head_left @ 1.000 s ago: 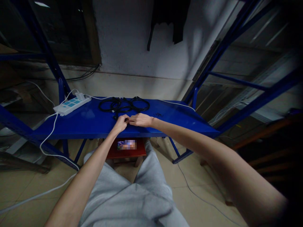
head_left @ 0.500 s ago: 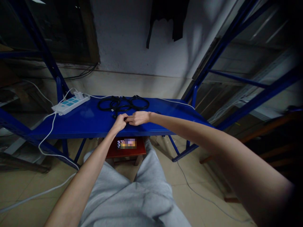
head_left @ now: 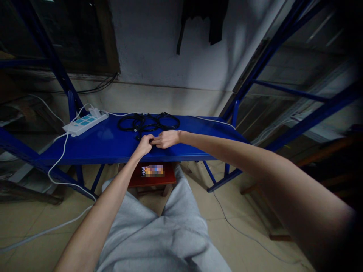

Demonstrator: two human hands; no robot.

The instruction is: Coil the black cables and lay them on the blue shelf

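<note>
My left hand (head_left: 145, 145) and my right hand (head_left: 167, 139) meet over the front part of a blue metal shelf (head_left: 113, 153), fingertips almost touching. Both are closed in a pinch. A small dark bit shows between the fingers, too small to name. Just behind them lie several black cables (head_left: 168, 127), coiled in loops side by side. A short black cable end (head_left: 138, 138) lies right beside my left hand. Whether the dark bit belongs to these cables I cannot tell.
A white power strip (head_left: 85, 124) with blue sockets stands at the shelf's left end, its white cord (head_left: 59, 183) hanging to the floor. Blue uprights (head_left: 235, 113) frame both ends. Under the front edge, a red-brown stool (head_left: 151, 181) carries a phone with a lit screen (head_left: 153, 170).
The view has shifted slightly. Both hands stay pinched together at nearly the same spot, and the coiled cables have not moved.
</note>
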